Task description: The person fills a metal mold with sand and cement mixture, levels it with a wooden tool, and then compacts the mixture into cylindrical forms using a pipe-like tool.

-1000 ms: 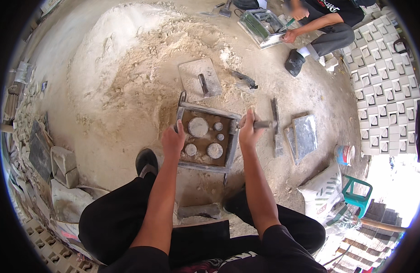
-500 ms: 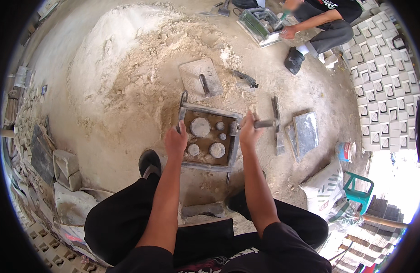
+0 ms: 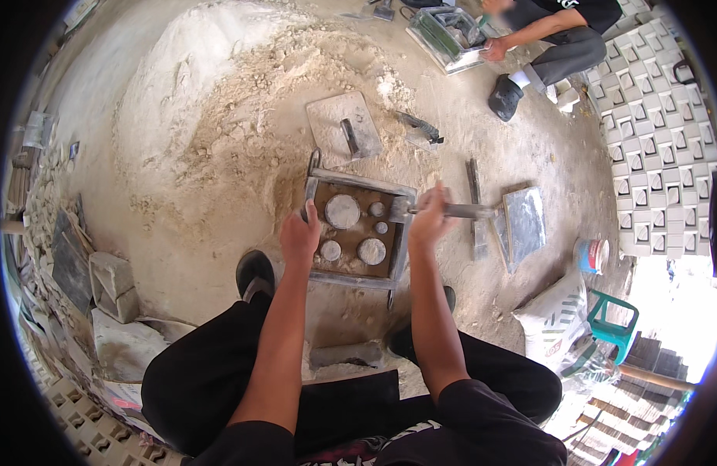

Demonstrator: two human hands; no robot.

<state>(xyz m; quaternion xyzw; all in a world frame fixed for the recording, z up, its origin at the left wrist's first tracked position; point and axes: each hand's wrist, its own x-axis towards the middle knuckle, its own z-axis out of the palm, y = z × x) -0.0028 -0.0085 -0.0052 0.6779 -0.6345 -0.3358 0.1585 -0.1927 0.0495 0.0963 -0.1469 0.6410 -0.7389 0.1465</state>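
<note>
Above dusty ground (image 3: 187,264), left hand (image 3: 300,237) clasps a frame (image 3: 366,183), right hand (image 3: 430,223) a handled tool (image 3: 468,210)

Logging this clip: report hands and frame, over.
Left hand on frame, left side. Right hand gripping tool. Five round pieces inside frame. Handled board just beyond.

We are in what looks like a rough masonry workshop: a heap of pale powder (image 3: 176,85) spreads over the dusty floor (image 3: 191,283), a flat trowel (image 3: 327,116) lies at its edge, pale blocks (image 3: 657,171) of one pattern stand stacked at our right, and a rectangular mould frame (image 3: 364,182) sits before us.
</note>
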